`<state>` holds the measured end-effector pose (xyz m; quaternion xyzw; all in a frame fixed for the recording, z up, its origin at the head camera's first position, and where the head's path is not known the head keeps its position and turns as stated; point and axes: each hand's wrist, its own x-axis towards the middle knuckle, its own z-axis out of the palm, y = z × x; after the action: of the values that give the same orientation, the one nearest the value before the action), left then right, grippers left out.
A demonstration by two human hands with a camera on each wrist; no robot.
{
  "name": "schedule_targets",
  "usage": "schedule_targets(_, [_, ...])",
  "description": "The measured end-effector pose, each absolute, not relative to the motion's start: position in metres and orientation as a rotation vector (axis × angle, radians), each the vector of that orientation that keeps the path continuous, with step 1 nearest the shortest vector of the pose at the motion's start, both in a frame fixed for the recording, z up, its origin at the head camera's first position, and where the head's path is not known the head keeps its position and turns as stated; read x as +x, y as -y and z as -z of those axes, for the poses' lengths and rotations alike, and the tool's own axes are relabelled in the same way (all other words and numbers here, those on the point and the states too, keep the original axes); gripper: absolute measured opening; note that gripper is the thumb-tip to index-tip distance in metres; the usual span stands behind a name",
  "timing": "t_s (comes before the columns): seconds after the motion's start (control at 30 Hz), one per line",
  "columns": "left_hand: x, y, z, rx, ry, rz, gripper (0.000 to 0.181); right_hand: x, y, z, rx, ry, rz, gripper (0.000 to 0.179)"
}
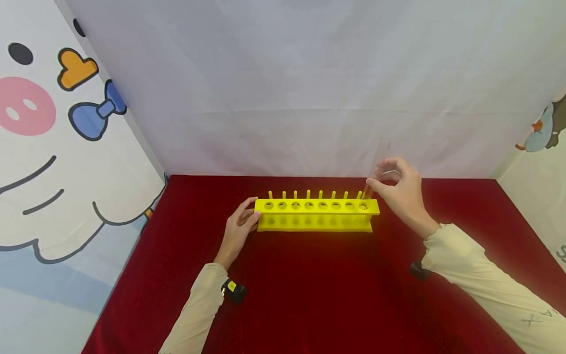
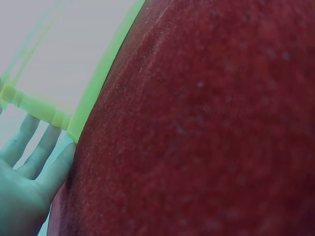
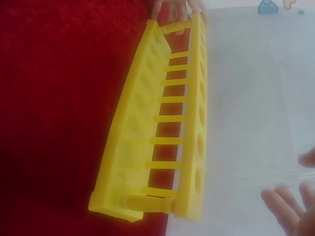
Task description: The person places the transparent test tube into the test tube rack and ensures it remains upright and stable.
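Observation:
A yellow test tube rack [image 1: 289,213] lies lengthwise before me on the red cloth, with a row of round holes on top and short pegs along its back. My left hand [image 1: 239,226] holds the rack's left end, thumb at the front and fingers round the side. In the left wrist view, fingers of the left hand [image 2: 24,182] lie along the rack's end post [image 2: 42,109]. A clear test tube [image 1: 377,160] is pinched between thumb and fingers of my right hand [image 1: 400,194]. The tube stands slightly tilted over the rack's rightmost hole; its lower end overlaps the rack there.
Red cloth [image 1: 309,290] covers the table. Behind it rises a pale fabric backdrop [image 1: 283,98]. A panel with cartoon figures [image 1: 88,182] stands at the left, another printed panel [image 1: 530,191] at the right.

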<state>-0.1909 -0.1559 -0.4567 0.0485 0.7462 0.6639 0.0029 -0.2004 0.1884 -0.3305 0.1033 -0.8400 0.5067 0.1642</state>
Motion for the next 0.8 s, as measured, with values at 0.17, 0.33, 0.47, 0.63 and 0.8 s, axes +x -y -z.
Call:
schedule_targets(0.17, [-0.191,0.157,0.456,0.151,-2.345,-2.082,0.049,-0.198,-0.186,0.329,0.281,2.412,-1.435,0.031])
schedule_targets(0.33, [-0.194,0.159,0.462,0.171,-2.339,-2.093,0.050,-0.199,-0.186,0.333,0.281,2.422,-1.399,0.030])
schedule_targets(0.47, [-0.198,0.163,0.475,0.163,-2.327,-2.098,0.049,-0.202,-0.191,0.345,0.262,2.427,-1.392,0.031])
schedule_targets(0.63, [-0.199,0.167,0.485,0.169,-2.350,-2.095,0.049,-0.203,-0.196,0.356,0.247,2.423,-1.389,0.030])
schedule_targets(0.8, [-0.196,0.169,0.483,0.186,-2.342,-2.092,0.050,-0.195,-0.194,0.358,0.237,2.414,-1.390,0.028])
